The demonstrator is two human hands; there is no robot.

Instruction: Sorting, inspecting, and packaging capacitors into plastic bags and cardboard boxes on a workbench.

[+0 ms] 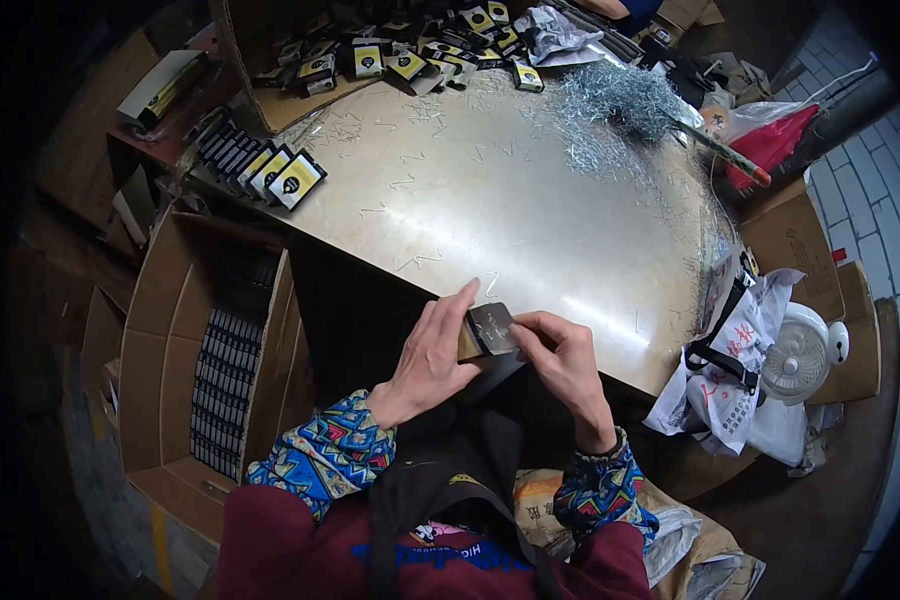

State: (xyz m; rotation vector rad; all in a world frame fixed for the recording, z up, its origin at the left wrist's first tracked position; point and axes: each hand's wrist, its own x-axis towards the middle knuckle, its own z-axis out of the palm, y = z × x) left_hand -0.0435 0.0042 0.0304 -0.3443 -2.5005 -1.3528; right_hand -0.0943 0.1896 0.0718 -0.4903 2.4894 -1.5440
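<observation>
I see a small, flat box [492, 325], dark and shiny on top, dull yellow on one side, at the near edge of the table [570, 240]. The left hand [428, 345] grips it; the right hand [564, 358] pinches its other side.

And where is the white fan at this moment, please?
In the head view, the white fan is at the right, past the table's right edge, between the white plastic bag and a cardboard box.

Glare whitens the glossy tabletop [530, 225]; deep shadow lies beneath its edge; fisheye distortion bends the pale tiles [875, 195] (rim vignetted black).
</observation>
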